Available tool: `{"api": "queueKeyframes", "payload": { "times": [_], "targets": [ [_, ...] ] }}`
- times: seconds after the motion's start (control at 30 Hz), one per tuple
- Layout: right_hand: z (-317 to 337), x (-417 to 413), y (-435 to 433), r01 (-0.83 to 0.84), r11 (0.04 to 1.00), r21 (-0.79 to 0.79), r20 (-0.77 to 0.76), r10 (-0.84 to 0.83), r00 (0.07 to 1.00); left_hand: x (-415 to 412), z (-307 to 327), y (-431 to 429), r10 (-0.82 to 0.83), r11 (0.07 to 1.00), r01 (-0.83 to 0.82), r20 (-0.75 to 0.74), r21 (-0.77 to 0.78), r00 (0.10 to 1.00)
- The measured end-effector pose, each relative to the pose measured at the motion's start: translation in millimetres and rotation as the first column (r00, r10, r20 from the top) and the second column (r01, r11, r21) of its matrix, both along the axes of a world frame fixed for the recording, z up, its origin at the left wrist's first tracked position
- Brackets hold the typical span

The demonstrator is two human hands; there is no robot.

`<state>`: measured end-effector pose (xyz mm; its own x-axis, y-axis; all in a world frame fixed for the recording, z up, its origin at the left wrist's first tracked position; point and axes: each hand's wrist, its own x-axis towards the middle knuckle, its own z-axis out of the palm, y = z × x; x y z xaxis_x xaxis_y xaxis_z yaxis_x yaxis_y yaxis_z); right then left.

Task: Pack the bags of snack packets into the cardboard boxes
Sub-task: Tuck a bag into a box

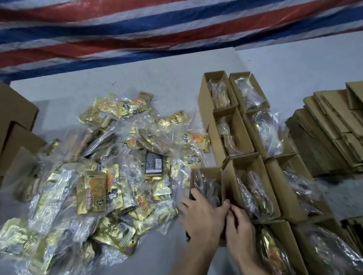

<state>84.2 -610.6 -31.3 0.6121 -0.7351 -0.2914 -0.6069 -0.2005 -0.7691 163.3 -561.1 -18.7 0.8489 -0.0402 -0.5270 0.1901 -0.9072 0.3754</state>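
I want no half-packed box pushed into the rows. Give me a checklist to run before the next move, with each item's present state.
1. Bag inside the box in hand: ok, clear plastic shows in its opening.
2. Left hand steadying that box: ok, it rests on the near end.
3. Right hand grip: cannot tell what its fingers pinch.
4. Bag fully tucked down: cannot tell, the hands hide the near end.
5. Neighbouring filled boxes upright: ok.
6. More bags in the pile: ok, many left.
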Motion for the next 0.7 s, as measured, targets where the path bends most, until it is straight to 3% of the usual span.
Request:
{"api": "queueKeyframes", "payload": {
  "times": [0.4,0.53,0.7],
  "targets": [
    [3,-23,5,-0.05,0.999,0.004,-0.138,0.05,0.989,-12,-16,31,-0.197,0.97,0.207,0.084,-0.125,0.977],
    [13,-53,22,-0.102,0.995,0.011,-0.164,0.102,0.981,-44,-20,59,-0.2,0.97,0.195,-0.02,-0.145,0.98],
    [17,-91,44,-0.103,0.976,-0.19,-0.133,0.078,0.988,-100,-17,73,-0.286,0.952,0.268,-0.123,-0.146,0.95]
  ]
}}
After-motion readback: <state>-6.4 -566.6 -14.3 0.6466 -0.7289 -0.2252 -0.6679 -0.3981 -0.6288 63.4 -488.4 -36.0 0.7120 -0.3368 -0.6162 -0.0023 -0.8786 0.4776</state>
